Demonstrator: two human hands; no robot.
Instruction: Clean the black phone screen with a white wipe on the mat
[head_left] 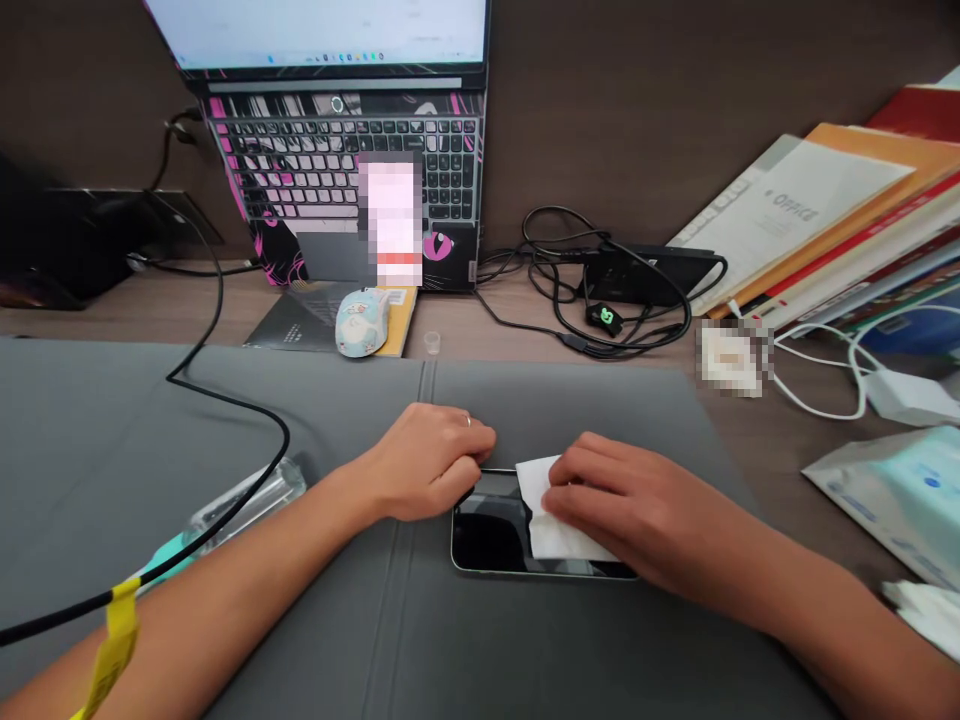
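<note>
A smartphone (491,530) with a dark screen lies flat and sideways on the grey desk mat (570,640). At its upper left corner is my left hand (431,460), a ring on one finger, with the fingers curled and gripping the phone's edge. My right hand (626,505) presses a folded white tissue (559,535) onto the right half of the screen, thumb and fingers bent over the tissue. The phone's right end is hidden beneath that hand and the tissue.
An open laptop (345,180) stands at the back, with a patterned mouse (362,322) before it. Black cables (555,330), leaning books (817,220) and a tissue pack (900,490) are to the right. A clear bottle (247,505) lies by my left forearm, under a black cord (225,395).
</note>
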